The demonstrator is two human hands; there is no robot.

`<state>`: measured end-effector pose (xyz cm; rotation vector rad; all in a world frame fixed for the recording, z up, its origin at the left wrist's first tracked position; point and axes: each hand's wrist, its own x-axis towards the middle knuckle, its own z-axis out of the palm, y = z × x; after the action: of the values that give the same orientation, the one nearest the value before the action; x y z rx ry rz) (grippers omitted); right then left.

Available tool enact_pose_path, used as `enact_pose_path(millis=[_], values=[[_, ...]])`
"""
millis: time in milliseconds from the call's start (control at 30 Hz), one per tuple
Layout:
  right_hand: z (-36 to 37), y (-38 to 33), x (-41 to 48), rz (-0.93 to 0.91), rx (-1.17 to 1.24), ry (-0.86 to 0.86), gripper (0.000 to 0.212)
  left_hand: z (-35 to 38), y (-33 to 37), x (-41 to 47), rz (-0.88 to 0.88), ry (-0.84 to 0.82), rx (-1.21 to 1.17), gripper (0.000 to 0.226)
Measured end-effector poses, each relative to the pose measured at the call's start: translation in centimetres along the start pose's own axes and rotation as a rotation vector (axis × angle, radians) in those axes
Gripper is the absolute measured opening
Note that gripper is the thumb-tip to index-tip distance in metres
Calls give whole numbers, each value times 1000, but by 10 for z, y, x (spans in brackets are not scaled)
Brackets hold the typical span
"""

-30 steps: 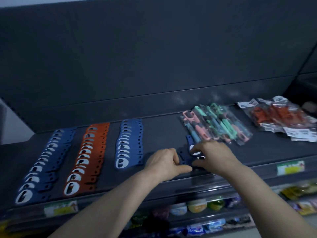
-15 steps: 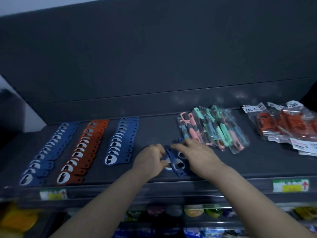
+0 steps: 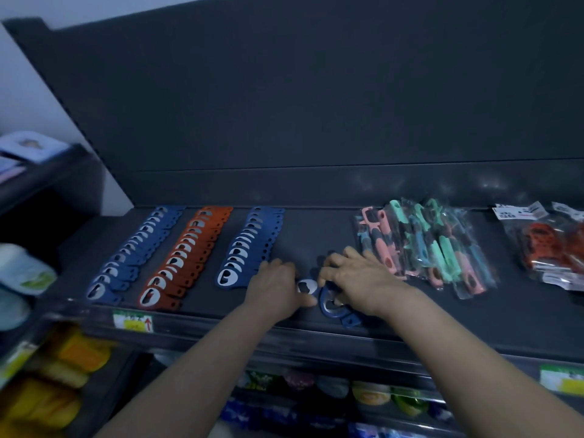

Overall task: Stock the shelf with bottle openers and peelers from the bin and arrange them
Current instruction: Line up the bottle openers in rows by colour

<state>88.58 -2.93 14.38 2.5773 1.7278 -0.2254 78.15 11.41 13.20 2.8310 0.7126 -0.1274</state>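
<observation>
On the dark shelf (image 3: 303, 235) lie three neat rows of flat bottle openers: a blue row (image 3: 136, 248) at the left, an orange row (image 3: 186, 254), and a shorter blue row (image 3: 249, 245). My left hand (image 3: 275, 286) and my right hand (image 3: 357, 276) rest close together over a small heap of loose blue bottle openers (image 3: 328, 303) near the shelf's front edge. The left thumb and fingers pinch one opener with a silver oval. The right hand's fingers press on the others. Bagged peelers (image 3: 423, 248) with pink and mint handles lie to the right.
Bags of orange tools (image 3: 550, 245) lie at the far right of the shelf. A price label (image 3: 132, 322) sticks to the front rail. Lower shelves hold yellow packs (image 3: 63, 368) and small round items (image 3: 369, 393). A neighbouring rack stands at the left.
The view swung left and both hands slid leftward along the shelf front with the loose blue openers, which now lie closer to the third row.
</observation>
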Motion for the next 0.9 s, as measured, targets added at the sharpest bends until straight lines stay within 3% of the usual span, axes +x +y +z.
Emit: enact_pose_path(millis=[167,333,467,733,900], values=[[-6,4,3,44,-4,31,26,-4,3,1,-22,-14,-40,53],[-9,0,5,81,59,-30,56,-9,-13,-2,15,50,-145,44],[-21,-5,5,194,39,-13,58,-12,-37,-9,92,92,-170,38],[-21,-41,23,320,250,153,28,-26,-121,-24,149,91,-191,38],[-13,-83,39,316,395,122,15,-32,-163,-21,149,89,-275,39]])
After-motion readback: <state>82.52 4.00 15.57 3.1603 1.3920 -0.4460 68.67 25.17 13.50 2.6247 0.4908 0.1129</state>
